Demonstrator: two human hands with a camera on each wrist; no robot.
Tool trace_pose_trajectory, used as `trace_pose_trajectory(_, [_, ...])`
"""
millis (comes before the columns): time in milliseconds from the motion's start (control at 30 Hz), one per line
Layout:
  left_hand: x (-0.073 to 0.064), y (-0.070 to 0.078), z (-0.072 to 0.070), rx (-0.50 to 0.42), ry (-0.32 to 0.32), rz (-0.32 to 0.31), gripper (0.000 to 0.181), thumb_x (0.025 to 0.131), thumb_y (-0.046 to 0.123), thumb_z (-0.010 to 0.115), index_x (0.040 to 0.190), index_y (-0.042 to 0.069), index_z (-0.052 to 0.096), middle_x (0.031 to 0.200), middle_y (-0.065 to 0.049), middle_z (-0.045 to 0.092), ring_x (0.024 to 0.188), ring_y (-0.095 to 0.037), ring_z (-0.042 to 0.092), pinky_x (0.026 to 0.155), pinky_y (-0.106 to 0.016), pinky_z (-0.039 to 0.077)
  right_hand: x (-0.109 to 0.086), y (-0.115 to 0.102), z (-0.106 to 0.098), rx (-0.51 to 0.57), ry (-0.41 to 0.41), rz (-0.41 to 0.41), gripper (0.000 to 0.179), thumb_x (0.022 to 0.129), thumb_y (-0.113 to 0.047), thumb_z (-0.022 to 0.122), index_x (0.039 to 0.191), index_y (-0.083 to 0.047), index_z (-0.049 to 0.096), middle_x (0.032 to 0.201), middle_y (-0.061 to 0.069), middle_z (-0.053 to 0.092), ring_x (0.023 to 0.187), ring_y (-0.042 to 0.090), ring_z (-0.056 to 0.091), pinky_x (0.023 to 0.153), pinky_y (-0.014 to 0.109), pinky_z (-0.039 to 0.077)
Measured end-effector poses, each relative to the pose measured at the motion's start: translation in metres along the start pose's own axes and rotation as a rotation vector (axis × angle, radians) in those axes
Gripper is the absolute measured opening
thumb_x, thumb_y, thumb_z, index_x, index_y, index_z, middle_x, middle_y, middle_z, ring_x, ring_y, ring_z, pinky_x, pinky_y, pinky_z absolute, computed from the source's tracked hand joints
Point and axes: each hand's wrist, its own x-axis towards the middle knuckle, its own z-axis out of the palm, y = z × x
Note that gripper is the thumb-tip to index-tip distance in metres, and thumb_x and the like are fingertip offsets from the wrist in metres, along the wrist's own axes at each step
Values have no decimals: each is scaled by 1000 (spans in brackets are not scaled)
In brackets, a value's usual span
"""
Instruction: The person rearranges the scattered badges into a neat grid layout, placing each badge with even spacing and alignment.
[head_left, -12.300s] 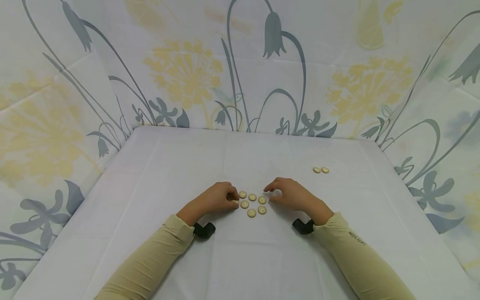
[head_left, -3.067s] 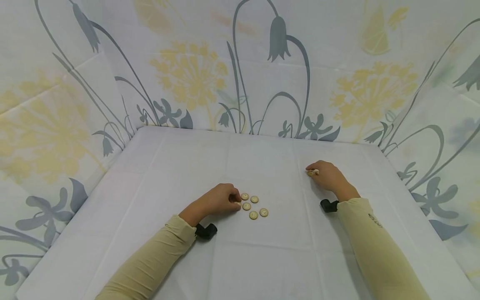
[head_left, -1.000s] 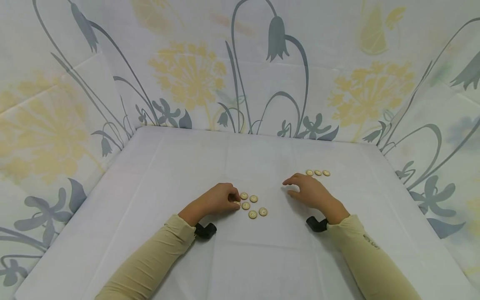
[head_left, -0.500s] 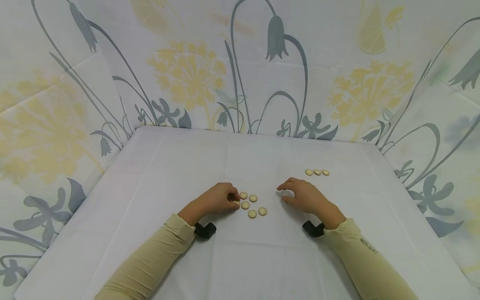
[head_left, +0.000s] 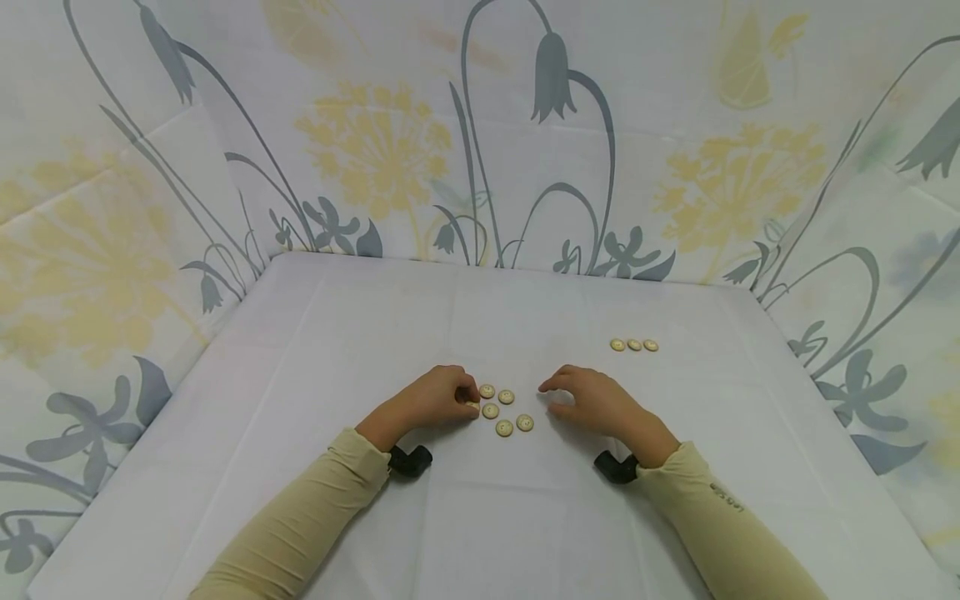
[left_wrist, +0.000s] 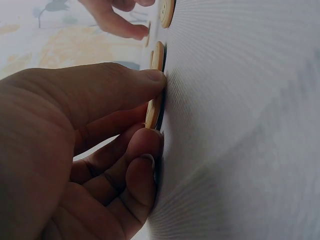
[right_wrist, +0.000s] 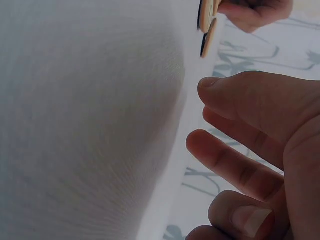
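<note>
Round, pale wooden-looking buttons lie in a loose cluster on the white cloth, one of them a front button (head_left: pixel 504 427). On the cluster's left side my left hand (head_left: pixel 429 397) pinches a button (left_wrist: pixel 152 116) between thumb and fingers, down at the cloth. My right hand (head_left: pixel 600 406) hovers to the right of the cluster, fingers apart and holding nothing. Its nearest piece is the rightmost cluster button (head_left: pixel 525 422). Farther back on the right, three buttons form a short row, with a middle button (head_left: pixel 634 344).
A white cloth (head_left: pixel 480 533) covers the table. Patterned fabric walls (head_left: pixel 495 125) rise at the back and on both sides. A black wrist device (head_left: pixel 410 461) sits under the left wrist, and another black device (head_left: pixel 617 467) under the right.
The right hand set a button at the left end of the back row, making it three, then came back empty toward the cluster. The left hand has stayed on its button.
</note>
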Motion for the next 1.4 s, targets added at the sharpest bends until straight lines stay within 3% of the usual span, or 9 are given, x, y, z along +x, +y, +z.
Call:
trace_pose_trajectory(800, [0,0,1,1,-3,-6,8,84,20,74,89,15,71,84,4,57,77,-9,53,73,-25,46,-3,-17,7,22,-14,-42,28,86,-22,69,114,-18,71,115,0,65,108,21,63,92,42,50])
trace_pose_trajectory(1400, [0,-1,1,-10,12,23,6,83,19,74,87,15,71,81,4,57,76,-9,52,70,-24,45,-4,-25,11,19,-18,-148,27,89,-25,68,115,-18,71,114,-2,65,105,19,64,90,39,51])
